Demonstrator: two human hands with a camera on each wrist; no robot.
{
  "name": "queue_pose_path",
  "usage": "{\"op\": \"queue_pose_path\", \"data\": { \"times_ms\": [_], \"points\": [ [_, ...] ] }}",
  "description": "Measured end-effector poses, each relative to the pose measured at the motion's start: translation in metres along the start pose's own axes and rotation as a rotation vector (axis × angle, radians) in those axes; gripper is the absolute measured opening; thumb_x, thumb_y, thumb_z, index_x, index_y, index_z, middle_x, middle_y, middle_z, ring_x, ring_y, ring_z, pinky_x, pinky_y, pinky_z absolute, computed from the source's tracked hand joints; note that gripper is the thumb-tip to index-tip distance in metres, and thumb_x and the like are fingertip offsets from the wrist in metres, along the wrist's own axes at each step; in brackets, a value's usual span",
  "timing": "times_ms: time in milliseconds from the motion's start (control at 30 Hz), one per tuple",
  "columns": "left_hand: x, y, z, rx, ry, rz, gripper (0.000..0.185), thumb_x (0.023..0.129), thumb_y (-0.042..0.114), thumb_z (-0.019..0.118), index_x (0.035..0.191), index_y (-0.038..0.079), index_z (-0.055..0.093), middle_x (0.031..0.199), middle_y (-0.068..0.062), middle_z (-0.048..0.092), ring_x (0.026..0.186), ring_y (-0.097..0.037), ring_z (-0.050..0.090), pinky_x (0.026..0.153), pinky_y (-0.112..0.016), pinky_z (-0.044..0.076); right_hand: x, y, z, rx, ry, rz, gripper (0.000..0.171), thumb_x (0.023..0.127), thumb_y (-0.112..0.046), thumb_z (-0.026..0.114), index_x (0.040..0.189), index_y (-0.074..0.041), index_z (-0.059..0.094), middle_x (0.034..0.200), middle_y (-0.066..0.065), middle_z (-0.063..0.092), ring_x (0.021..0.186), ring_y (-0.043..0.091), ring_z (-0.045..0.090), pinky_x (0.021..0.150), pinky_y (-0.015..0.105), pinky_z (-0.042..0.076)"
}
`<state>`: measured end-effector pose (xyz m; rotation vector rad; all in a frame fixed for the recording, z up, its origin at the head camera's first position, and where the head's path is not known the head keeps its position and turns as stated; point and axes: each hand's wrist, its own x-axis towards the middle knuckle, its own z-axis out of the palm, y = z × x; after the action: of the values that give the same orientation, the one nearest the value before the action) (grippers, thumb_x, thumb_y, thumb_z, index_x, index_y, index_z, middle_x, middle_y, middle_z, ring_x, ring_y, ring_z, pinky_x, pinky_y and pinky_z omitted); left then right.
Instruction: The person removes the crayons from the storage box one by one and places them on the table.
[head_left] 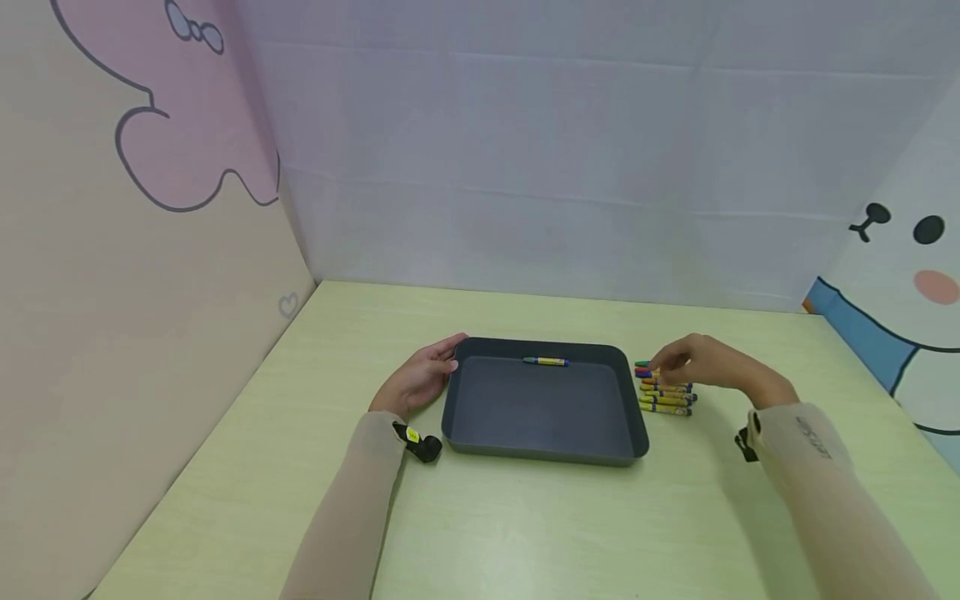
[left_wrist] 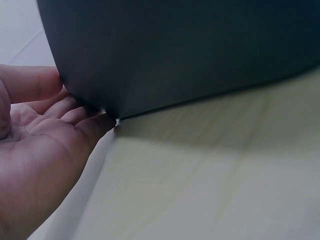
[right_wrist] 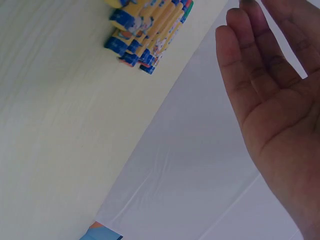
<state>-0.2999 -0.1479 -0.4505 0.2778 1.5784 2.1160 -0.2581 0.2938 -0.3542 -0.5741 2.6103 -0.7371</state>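
Fingers of the right hand (head_left: 701,365) hang loosely spread over the crayons (head_left: 666,394) right of centre; a clumsy pinch could scatter them. Left hand (head_left: 420,377) steadies the tray (head_left: 636,429), 1 crayon (head_left: 546,361) inside.

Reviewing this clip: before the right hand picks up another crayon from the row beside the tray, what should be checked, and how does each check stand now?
1. Dark grey plastic tray sits flat on the pale green table: ok.
2. Left hand steadies the tray, its fingers against the tray's left wall: ok.
3. Right hand is free; its palm shows bare in the right wrist view: ok.
4. Row of yellow-wrapped crayons lies on the table right of the tray, under the right hand: ok.
5. One crayon already lies in the tray by the far wall, with bare floor beside it: ok.
6. Which crayon the fingertips will meet first: cannot tell.
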Motion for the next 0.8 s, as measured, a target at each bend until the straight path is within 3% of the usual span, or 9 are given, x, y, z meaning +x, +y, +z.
{"op": "queue_pose_path", "data": {
  "times_ms": [267,567,800],
  "points": [
    [0.0,0.001,0.0,0.012,0.001,-0.007,0.063,0.096,-0.012,0.038,0.154,0.006,0.021,0.163,-0.003,-0.003,0.148,-0.016,-0.002,0.087,-0.017,0.037,0.013,-0.014,-0.004,-0.03,0.049,-0.051,0.033,0.092,-0.015,0.063,0.121,0.001,0.065,0.105,0.011,0.071,0.091,0.018,0.064,0.076,0.035,0.051],
    [0.0,0.001,0.001,0.006,-0.003,-0.009,0.063,0.096,-0.011,0.039,0.154,0.006,0.021,0.163,-0.004,-0.004,0.149,-0.017,-0.003,0.089,-0.018,0.036,0.029,-0.028,-0.003,-0.026,0.079,-0.062,0.035,0.094,-0.022,0.062,0.125,-0.005,0.064,0.112,0.011,0.069,0.101,0.026,0.065,0.087,0.047,0.05],
    [-0.001,0.001,0.002,-0.012,-0.004,-0.009,0.063,0.096,-0.012,0.038,0.154,0.005,0.02,0.163,-0.005,0.001,0.147,-0.017,0.007,0.085,-0.017,0.038,0.042,-0.04,0.0,-0.03,0.087,-0.069,0.041,0.093,-0.027,0.064,0.126,-0.004,0.063,0.12,0.015,0.066,0.106,0.029,0.063,0.092,0.05,0.047]
  ]
}}
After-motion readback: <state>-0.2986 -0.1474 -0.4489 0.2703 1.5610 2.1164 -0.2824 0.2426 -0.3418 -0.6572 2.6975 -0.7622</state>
